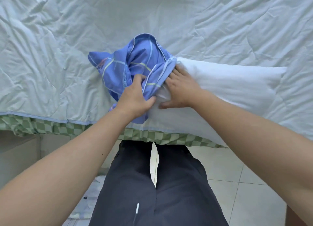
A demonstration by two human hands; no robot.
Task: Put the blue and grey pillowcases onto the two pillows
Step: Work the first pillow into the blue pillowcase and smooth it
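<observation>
The bunched-up blue pillowcase with pale yellow and white check lines (135, 68) sits right in front of both hands, its open edge pulled over one end of the plain white pillow (228, 90). The left hand (135, 97) is clenched on a fold of the pillowcase near that opening. The right hand (179, 88) lies flat with fingers spread on the pillow, fingertips tucked under the blue hem, so I can't really tell if it's gripping anything. Under both is a wrinkled pale mint quilt (50, 48). No readable labels or writing on any fabric.
</observation>
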